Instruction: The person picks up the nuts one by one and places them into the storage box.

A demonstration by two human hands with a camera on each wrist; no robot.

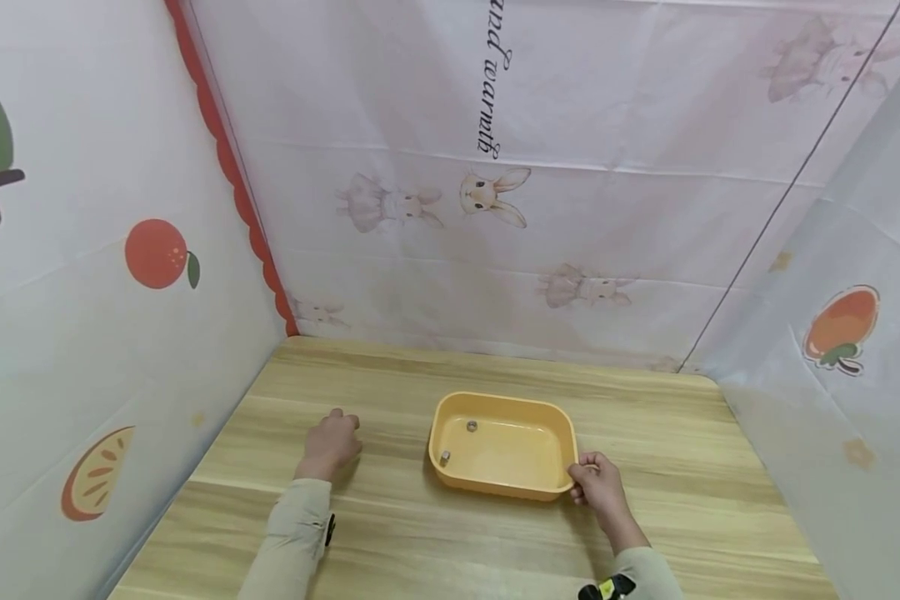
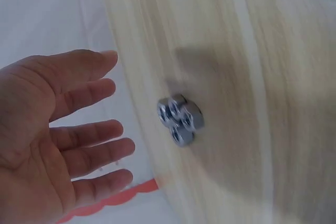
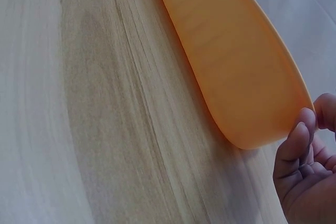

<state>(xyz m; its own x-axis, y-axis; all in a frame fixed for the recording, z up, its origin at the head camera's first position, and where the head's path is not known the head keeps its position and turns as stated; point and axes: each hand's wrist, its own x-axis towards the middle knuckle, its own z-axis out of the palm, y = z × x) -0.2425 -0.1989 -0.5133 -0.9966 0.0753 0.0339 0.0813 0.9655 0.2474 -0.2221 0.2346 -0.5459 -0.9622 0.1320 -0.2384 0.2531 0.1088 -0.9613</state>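
My right hand (image 1: 602, 485) pinches the rim of a yellow plastic tub (image 1: 506, 454) at its near right corner. In the right wrist view the thumb and fingertips meet at that orange-looking corner. Two small metal nuts lie in the tub's left part, one nut (image 1: 472, 426) farther back and the other nut (image 1: 445, 457) by the left wall. Left of the tub, my left hand (image 1: 332, 442) hovers low over the table, fingers loosely bent and holding nothing. Several steel hex nuts (image 2: 194, 116) lie clustered before its fingertips in the left wrist view; the hand hides them in the head view.
The wood-grain table (image 1: 405, 542) bears the tub and the loose nuts. Printed cloth walls close in its left side, back and right side; the back cloth (image 1: 450, 275) shows rabbits, and the left cloth (image 1: 67, 333) shows fruit.
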